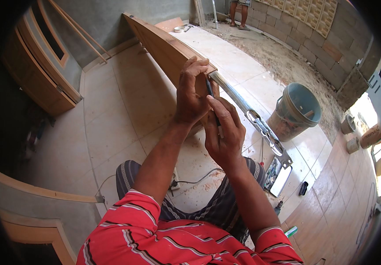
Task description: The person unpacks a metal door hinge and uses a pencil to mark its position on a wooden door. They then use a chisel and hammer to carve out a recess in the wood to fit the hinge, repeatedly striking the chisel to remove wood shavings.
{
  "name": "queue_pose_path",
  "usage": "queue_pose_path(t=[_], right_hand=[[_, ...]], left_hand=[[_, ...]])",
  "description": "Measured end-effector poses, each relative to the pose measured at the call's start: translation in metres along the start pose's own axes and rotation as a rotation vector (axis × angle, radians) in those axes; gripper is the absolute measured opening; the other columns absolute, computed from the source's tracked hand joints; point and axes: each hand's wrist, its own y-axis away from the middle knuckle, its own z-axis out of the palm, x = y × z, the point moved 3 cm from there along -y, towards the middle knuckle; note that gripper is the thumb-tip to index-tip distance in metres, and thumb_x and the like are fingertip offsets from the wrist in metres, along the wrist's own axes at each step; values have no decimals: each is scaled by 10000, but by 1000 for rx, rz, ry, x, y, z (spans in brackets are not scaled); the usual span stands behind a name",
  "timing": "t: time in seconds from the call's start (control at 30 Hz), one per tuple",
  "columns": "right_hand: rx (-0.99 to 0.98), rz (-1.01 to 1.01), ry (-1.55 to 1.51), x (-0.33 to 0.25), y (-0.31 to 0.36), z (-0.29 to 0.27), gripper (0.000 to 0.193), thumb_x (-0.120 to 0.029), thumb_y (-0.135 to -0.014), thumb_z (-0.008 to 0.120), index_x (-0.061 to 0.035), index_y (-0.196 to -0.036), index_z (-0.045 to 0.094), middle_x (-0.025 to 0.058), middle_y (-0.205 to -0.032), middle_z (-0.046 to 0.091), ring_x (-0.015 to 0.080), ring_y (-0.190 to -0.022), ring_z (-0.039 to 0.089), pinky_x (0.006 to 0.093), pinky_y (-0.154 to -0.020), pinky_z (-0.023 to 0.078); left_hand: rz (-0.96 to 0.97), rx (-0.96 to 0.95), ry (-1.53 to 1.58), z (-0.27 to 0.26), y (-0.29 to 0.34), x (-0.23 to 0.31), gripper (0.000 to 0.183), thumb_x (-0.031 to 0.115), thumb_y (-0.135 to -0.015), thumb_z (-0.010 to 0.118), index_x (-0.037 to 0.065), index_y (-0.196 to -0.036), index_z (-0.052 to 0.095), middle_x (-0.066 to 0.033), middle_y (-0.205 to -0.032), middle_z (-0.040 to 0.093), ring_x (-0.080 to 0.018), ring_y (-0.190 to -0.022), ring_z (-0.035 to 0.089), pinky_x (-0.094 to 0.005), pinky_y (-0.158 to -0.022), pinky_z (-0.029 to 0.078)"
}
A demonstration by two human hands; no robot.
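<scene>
A brown wooden door panel (162,44) stands on its edge, its near end in front of me. My left hand (192,90) is closed around that near end, fingers curled over the top edge. In my right hand (226,128) is a thin dark pen-like tool (209,86), pinched between thumb and fingers, its upper end close against the door's end. Both hands nearly touch. From the door's top corner a long silver metal piece with looped openings (256,120) slants toward the lower right. My hands hide part of the door's end face.
A grey-blue bucket (283,119) stands right of the door. Near my right knee lie a tray of small tools (273,174), a black object (304,188) and a drill-like tool (279,206). A cable (199,181) crosses wood shavings between my legs. Another person's legs (238,15) show far back.
</scene>
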Motion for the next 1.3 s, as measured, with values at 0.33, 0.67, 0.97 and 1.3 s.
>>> queue_pose_path(t=[0.33, 0.67, 0.97, 1.3], right_hand=[[26, 30, 9, 5, 2, 5, 456, 40, -867, 698, -48, -1314, 683, 202, -1262, 686, 371, -1012, 739, 412, -819, 612], [14, 56, 2, 0, -3, 5, 344, 61, -952, 640, 7, -1290, 674, 239, -1202, 700, 356, -1060, 742, 389, -852, 603], [9, 119, 66, 1, 2, 5, 487, -33, -879, 717, -55, -1363, 662, 239, -1256, 683, 385, -1032, 739, 421, -832, 617], [64, 144, 82, -13, -8, 3, 388, -22, -884, 698, 8, -1270, 685, 233, -1220, 714, 377, -1021, 750, 417, -835, 616]], left_hand=[[-27, 24, 38, 3, 2, -5, 430, 137, -862, 765, 63, -1233, 560, -179, -1285, 660, -411, -1317, 567, -524, -1173, 421], [-45, -7, 57, 1, 4, -5, 452, 159, -875, 772, 72, -1256, 544, -177, -1327, 641, -423, -1335, 555, -532, -1174, 414], [-77, -28, 20, -1, 3, -1, 470, 116, -869, 762, 82, -1270, 519, -167, -1341, 626, -423, -1376, 529, -538, -1193, 398], [-82, -32, 43, -1, 4, -5, 503, 177, -856, 821, 57, -1250, 532, -202, -1343, 650, -429, -1406, 514, -545, -1200, 385]])
